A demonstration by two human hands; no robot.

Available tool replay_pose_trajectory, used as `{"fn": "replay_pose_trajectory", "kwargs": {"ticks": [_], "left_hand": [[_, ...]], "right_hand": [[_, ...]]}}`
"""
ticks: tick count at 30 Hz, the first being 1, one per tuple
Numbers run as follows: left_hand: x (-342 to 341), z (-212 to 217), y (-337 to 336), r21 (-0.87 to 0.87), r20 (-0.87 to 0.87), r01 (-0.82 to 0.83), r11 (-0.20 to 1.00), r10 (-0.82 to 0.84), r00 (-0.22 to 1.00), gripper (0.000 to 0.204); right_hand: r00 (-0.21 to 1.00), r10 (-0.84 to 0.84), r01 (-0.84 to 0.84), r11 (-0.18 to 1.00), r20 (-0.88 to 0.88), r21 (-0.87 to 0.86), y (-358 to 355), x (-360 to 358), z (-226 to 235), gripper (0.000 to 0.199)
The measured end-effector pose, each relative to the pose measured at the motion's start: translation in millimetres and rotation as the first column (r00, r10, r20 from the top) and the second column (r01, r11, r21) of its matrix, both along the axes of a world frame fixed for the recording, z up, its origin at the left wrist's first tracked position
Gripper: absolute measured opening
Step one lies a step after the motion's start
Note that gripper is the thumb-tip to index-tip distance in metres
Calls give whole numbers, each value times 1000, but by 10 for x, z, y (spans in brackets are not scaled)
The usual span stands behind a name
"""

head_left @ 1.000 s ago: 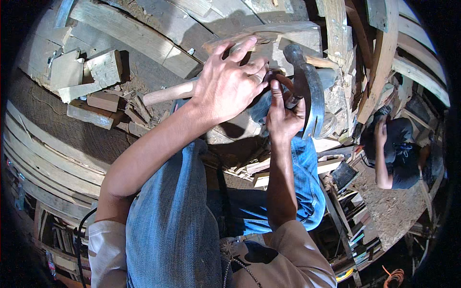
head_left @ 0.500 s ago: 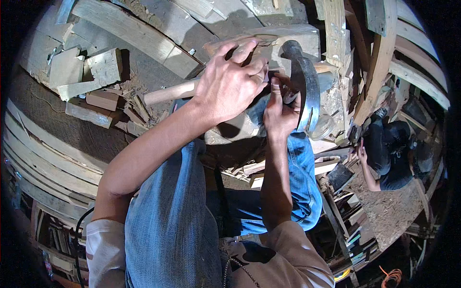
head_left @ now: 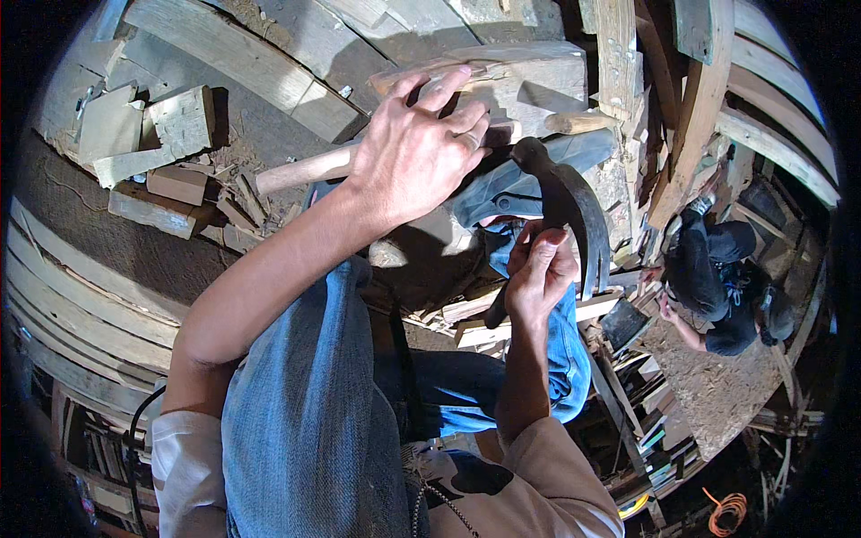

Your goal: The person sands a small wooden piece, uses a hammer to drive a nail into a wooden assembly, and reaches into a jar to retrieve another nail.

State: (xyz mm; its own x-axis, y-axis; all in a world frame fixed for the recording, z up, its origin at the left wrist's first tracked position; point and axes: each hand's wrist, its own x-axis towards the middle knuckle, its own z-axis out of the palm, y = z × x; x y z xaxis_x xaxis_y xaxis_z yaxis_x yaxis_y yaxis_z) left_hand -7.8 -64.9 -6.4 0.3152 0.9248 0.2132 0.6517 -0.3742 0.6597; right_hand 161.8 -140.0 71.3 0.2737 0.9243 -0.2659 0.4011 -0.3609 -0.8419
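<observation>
My right hand (head_left: 541, 269) is wrapped round the dark handle of a claw hammer (head_left: 578, 211), close below its head. The handle's end sticks out at the lower left of the fist. My left hand (head_left: 417, 148) lies over a wood block (head_left: 538, 85), its outer fingers spread. Its thumb-side fingertips are closed at a small dark brown piece (head_left: 502, 134); the thumb is hidden. A round pale wooden handle (head_left: 305, 169) runs out from under this hand to the left. Another rounded wooden end (head_left: 581, 122) lies near the block's right side.
Offcuts (head_left: 184, 121) lie at the left beside long planks (head_left: 242, 58). An upright timber (head_left: 691, 117) stands at the right. Another person (head_left: 722, 278) sits low at the far right. An orange coiled cord (head_left: 726, 511) is at the lower right. My jeans-clad knees (head_left: 305, 386) are below my hands.
My right hand has drawn back from my left fingertips, toward me and to the right, now gripping the hammer below its head. The hammer has moved with it. My left hand stays nearly in place.
</observation>
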Motion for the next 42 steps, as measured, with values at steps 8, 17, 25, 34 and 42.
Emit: {"fn": "replay_pose_trajectory", "kwargs": {"ticks": [8,17,25,34,42], "left_hand": [[-4,11,6,-26,-23,6,1000,-7,1000,27],[12,-49,-6,12,-48,12,1000,-12,999,28],[12,-13,1,-33,-47,1,999,-3,999,26],[1,18,-20,-38,-79,12,999,-15,997,24],[-5,19,-29,-54,-62,3,999,-6,998,27]], "right_hand": [[999,-33,32,995,-5,-98,47,-10,113,47],[999,15,-10,990,35,-143,205,-61,390,44],[991,72,-56,989,116,-136,166,69,271,36],[997,29,-23,997,76,-71,151,-29,177,39],[990,83,-73,993,118,-89,121,40,143,38]]}}
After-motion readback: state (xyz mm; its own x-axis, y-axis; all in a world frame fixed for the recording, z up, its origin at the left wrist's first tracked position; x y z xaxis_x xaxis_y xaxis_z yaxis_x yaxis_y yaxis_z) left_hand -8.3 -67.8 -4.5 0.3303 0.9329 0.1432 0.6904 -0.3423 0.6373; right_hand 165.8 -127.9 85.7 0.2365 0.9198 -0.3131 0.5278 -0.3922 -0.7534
